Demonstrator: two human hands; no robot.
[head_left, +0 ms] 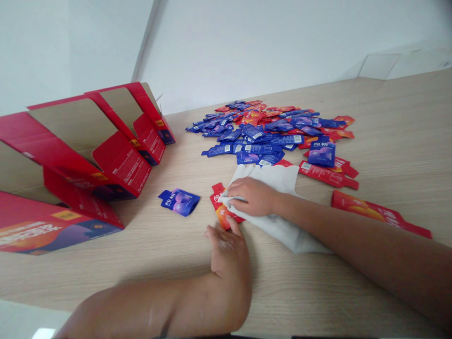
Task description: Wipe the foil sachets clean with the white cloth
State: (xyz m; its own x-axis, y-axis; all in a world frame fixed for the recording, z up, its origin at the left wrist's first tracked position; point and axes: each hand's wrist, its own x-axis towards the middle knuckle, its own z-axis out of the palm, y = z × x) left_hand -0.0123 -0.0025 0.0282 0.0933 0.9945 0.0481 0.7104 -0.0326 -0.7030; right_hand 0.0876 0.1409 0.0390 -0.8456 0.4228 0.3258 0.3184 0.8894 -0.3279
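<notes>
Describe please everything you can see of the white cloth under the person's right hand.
The white cloth is a soft, thin sheet, perhaps fabric or a non-woven wipe, loosely crumpled into folds. It lies diagonally on the light wood table. The right hand presses on it and gathers its narrow end against a red sachet. Its far edge lies close to a heap of blue and red sachets.

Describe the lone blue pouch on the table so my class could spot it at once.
Find the red cardboard boxes on the left of the wooden table. Just right of them lies a blue pouch. Unlike the heap of pouches beyond it, this one sits alone.
</notes>
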